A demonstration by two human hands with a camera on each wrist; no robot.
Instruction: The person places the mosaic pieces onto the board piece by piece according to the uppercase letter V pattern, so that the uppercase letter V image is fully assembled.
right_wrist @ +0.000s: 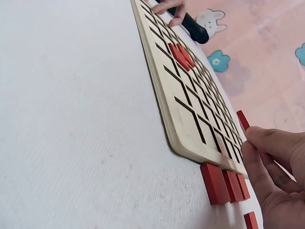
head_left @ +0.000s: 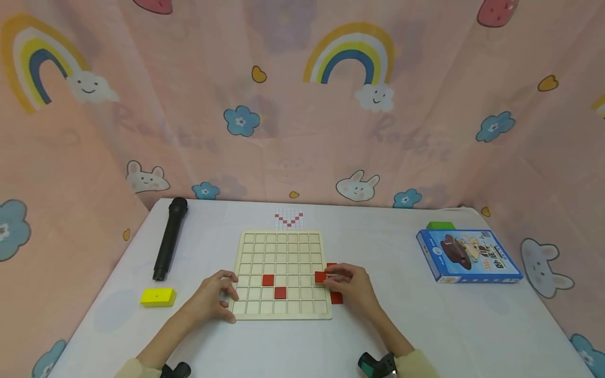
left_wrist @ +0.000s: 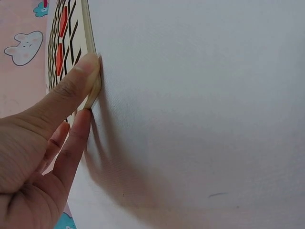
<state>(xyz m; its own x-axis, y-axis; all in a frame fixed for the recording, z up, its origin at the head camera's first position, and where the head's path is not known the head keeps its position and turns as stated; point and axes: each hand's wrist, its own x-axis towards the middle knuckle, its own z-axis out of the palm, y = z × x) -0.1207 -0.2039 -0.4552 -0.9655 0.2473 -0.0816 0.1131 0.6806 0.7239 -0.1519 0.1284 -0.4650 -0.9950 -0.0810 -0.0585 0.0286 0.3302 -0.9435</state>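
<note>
A pale wooden grid board [head_left: 293,307] lies flat on the white table. Two red square tiles, one [head_left: 268,280] a row above the other [head_left: 280,293], sit in its cells, diagonal to each other. My left hand [head_left: 210,299] rests along the board's left edge, its thumb [left_wrist: 86,67] at the near corner. Between thumb and fingertips, my right hand [head_left: 352,289] pinches another red tile [head_left: 320,276] over the board's right side. Several loose red tiles [right_wrist: 214,183] lie beside the right edge, partly hidden by that hand in the head view.
Behind the board is a small card [head_left: 289,219] with a red V of squares on a grid. Left stand a black microphone-shaped stick [head_left: 169,241] and a yellow block [head_left: 158,297]. A blue box [head_left: 470,255] lies at the right, a green block [head_left: 440,225] behind it.
</note>
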